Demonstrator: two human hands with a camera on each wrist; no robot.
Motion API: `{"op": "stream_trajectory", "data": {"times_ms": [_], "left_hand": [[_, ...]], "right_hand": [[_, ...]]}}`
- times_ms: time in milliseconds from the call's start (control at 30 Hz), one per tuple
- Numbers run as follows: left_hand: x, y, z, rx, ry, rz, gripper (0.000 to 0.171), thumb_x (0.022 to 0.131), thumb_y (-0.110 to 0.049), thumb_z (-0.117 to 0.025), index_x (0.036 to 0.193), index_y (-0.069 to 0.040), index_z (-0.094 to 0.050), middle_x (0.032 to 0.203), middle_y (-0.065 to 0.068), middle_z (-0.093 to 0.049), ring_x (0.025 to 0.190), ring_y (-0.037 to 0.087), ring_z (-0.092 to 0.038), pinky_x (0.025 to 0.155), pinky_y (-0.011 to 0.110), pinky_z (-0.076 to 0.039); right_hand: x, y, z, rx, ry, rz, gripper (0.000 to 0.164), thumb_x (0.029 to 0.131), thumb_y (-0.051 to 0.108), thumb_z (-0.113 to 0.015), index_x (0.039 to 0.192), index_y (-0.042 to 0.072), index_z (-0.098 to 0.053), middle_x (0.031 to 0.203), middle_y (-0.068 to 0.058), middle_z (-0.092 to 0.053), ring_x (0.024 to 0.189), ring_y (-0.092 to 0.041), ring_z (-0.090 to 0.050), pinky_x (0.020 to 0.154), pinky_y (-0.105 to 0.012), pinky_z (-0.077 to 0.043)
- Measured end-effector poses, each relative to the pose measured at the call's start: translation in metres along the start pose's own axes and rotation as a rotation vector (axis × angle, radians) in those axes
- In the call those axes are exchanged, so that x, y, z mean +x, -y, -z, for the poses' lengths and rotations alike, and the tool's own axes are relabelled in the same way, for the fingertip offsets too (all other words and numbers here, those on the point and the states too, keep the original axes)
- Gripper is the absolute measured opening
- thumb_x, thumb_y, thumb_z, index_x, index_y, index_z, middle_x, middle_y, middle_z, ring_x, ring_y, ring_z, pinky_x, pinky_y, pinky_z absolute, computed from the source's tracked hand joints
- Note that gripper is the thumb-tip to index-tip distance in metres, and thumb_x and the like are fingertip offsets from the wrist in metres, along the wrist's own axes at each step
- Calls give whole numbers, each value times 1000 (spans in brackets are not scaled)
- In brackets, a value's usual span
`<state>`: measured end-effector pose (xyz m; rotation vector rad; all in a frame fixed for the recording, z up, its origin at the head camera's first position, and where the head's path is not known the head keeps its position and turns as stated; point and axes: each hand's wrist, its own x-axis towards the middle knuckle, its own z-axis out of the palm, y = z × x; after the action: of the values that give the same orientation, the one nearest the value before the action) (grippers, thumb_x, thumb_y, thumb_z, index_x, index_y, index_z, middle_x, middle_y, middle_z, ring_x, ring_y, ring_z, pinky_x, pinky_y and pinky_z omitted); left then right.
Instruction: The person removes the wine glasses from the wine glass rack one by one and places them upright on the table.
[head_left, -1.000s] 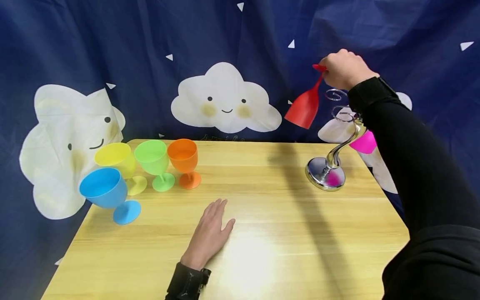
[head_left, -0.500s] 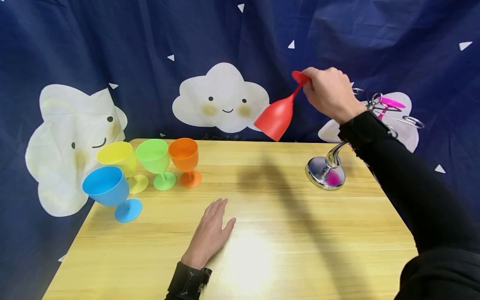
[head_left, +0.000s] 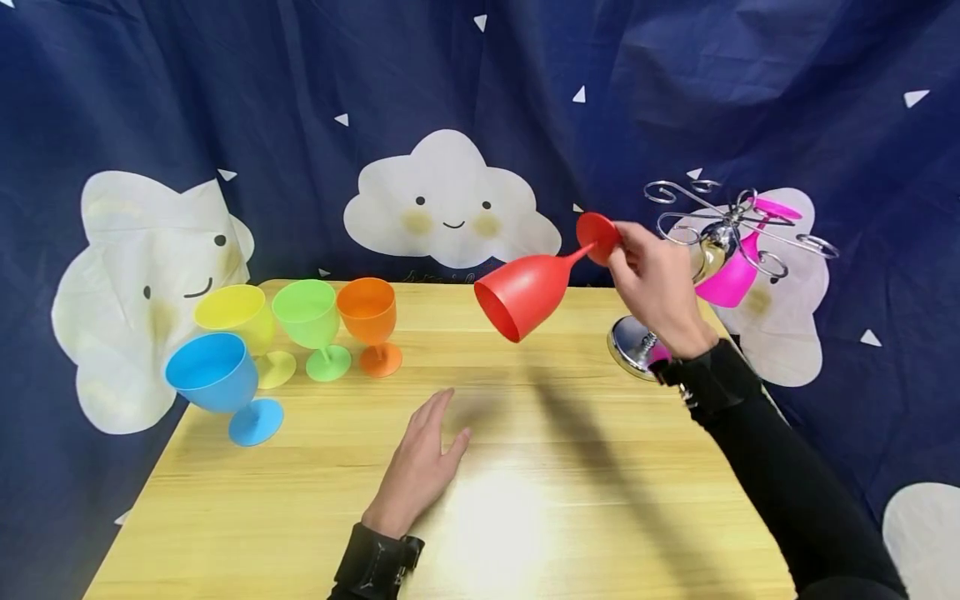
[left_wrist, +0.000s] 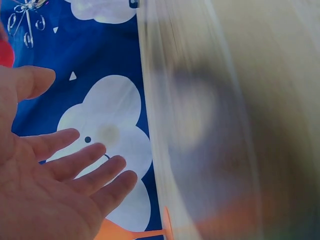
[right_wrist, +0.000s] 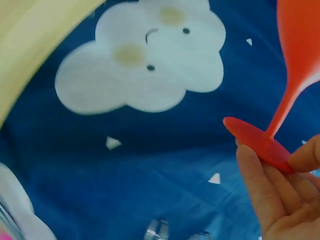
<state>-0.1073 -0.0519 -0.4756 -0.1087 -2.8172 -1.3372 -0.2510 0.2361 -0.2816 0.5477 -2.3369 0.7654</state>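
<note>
While the right hand [head_left: 660, 279] pinches the red cup [head_left: 525, 292] only by the edge of its foot [right_wrist: 257, 142] — thumb on one face, fingers on the other, as the right wrist view shows — the bowl hangs out at the far end, above the table [head_left: 300, 517] and tipped so that its mouth points down and toward the left. That grip looks like the weak spot: with the weight so far from the fingers, the cup could twist or slide loose, and a drop would likely send it rolling across the wood. The left hand [head_left: 420, 467] grasps nothing; its fingers are extended and the thumb stands apart, low over the table, though I cannot tell whether it touches. Should the cup come down carelessly, it might knock that hand.

On the left stand the orange cup [head_left: 367, 310], green cup [head_left: 306, 312], yellow cup [head_left: 247, 315] and blue cup [head_left: 213, 375], close together, so one bump at the orange could topple several. Near the right wrist is the metal rack [head_left: 628, 342], the pink cup [head_left: 731, 275] hanging upside down from it; a backward swing of the forearm might jolt both.
</note>
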Motion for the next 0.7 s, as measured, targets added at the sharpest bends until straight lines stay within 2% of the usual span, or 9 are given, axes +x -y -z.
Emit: {"op": "stream_trajectory", "data": {"times_ms": [133, 233, 367, 467, 533, 600, 700], "left_hand": [[2, -1, 0, -15, -15, 1, 75, 106, -34, -69, 169, -13, -34, 177, 15, -30, 163, 38, -31, 130, 64, -32], [4, -2, 1, -26, -22, 2, 77, 106, -34, -70, 170, -14, -32, 178, 13, -29, 164, 37, -29, 132, 62, -31], [5, -3, 1, -45, -22, 0, 80, 105, -35, -72, 170, -13, -31, 178, 13, -30, 164, 36, -29, 132, 61, -29], [6, -5, 2, -54, -21, -5, 84, 102, -34, -75, 170, -12, -32, 177, 13, -31, 164, 37, -29, 132, 61, -30], [7, -7, 2, -61, -22, -10, 85, 100, -34, -78, 169, -12, -33, 177, 13, -32, 163, 37, -30, 132, 62, -30], [8, -9, 2, -73, -20, -10, 87, 99, -34, -80, 169, -13, -34, 177, 11, -32, 163, 37, -30, 132, 62, -30], [9, -13, 2, -95, -22, -15, 87, 98, -34, -81, 169, -15, -34, 176, 8, -33, 163, 37, -30, 132, 62, -31]], "right_hand": [[-34, -5, -13, 90, -31, -170, 35, 101, 2, -55, 129, -1, -76, 104, -17, -83, 75, 6, -68, 66, -2, -42], [-59, -11, -24, 162, -23, -325, 36, 100, 5, -55, 129, -1, -76, 103, -20, -83, 70, 20, -61, 65, -4, -46], [-88, -17, -39, 406, 1, -545, 37, 102, 3, -53, 132, -7, -72, 106, -26, -80, 73, 12, -70, 70, -13, -62], [-108, -19, -49, 640, 7, -723, 37, 105, 1, -51, 136, -11, -66, 104, -16, -81, 81, 0, -77, 78, -23, -67], [-121, -19, -55, 751, 7, -819, 38, 106, 0, -49, 139, -12, -63, 101, -5, -80, 84, -4, -78, 81, -26, -68], [-134, -18, -61, 826, 12, -887, 39, 107, 0, -47, 141, -14, -60, 102, 1, -79, 86, -6, -78, 83, -27, -68], [-153, -15, -73, 870, 23, -949, 40, 108, 0, -45, 142, -16, -57, 109, -5, -80, 88, -5, -78, 84, -26, -68]]}}
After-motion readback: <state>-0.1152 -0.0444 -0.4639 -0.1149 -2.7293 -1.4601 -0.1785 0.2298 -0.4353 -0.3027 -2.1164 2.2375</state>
